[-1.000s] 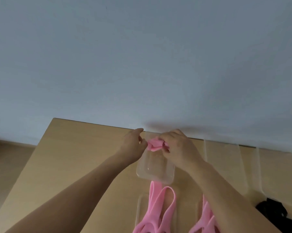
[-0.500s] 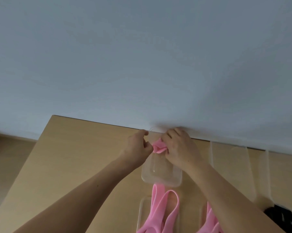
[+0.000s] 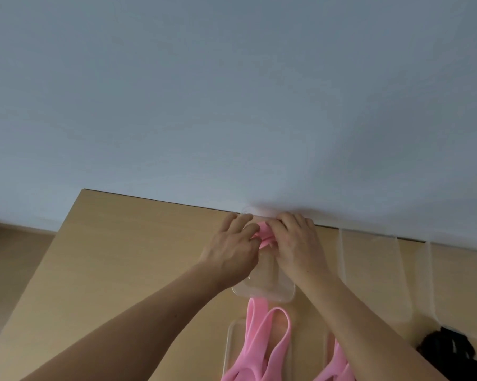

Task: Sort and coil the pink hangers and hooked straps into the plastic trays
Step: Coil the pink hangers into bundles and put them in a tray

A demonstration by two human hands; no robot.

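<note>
Closer together than a second ago, the left hand [image 3: 232, 250] and right hand [image 3: 296, 244] are both pinching the small folded pink strap [image 3: 265, 235], apparently tucking it into the clear rectangular plastic tray [image 3: 262, 294].

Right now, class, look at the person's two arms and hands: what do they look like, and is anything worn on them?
Both are bare. The left forearm and right forearm show no sleeve down to the picture's lower edge. The left hand and right hand wear no glove, and no ring, watch or bracelet is visible.
</note>
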